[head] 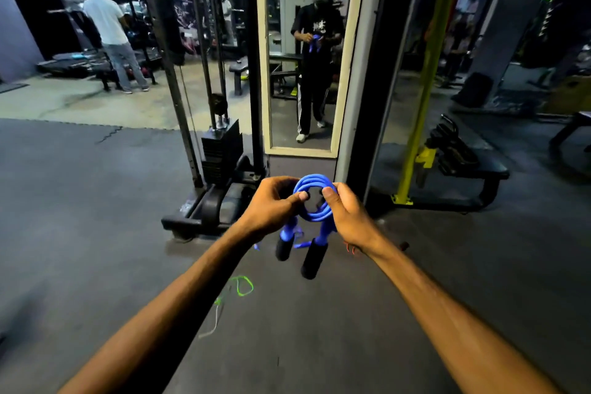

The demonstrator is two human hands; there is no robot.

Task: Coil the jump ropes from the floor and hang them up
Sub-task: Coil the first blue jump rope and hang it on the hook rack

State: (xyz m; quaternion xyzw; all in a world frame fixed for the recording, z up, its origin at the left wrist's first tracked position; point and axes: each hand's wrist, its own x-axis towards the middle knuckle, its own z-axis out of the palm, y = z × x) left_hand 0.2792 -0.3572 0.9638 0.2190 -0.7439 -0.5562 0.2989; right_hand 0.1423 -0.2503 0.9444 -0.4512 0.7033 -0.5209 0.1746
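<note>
Both hands grip one blue rope [315, 184], held up between them over the floor. It is smooth, glossy, tube-like cord wound into a small round coil of several stacked loops. The left hand [273, 206] closes on the coil's left side, thumb pressed flat over the loops and fingers curled behind. The right hand [348, 214] closes on the coil's right side, thumb tip on top of the cord and fingers wrapped under it.

Two handles [311, 261] hang below the hands. Each is a matte black foam cylinder with a blue plastic neck, and they tilt slightly apart. A loose blue strand shows between them.

The floor [96, 201] under the hands is dull grey rubber matting with a jagged seam far to the left. On it, below the left forearm, lies a green rope [244, 286], a thin neon cord in a loose loop with a pale length trailing nearer the person. A bit of red cord [350, 249] shows just under the right wrist, mostly hidden.

Beyond the hands stands a tall mirror [339, 105] in a cream frame. It reflects the person with the blue coil, and the white shirt print is too blurred to read. Left of it is a black weight stack [220, 150] of flat plates, and right of it a yellow-green steel post [422, 105].
</note>
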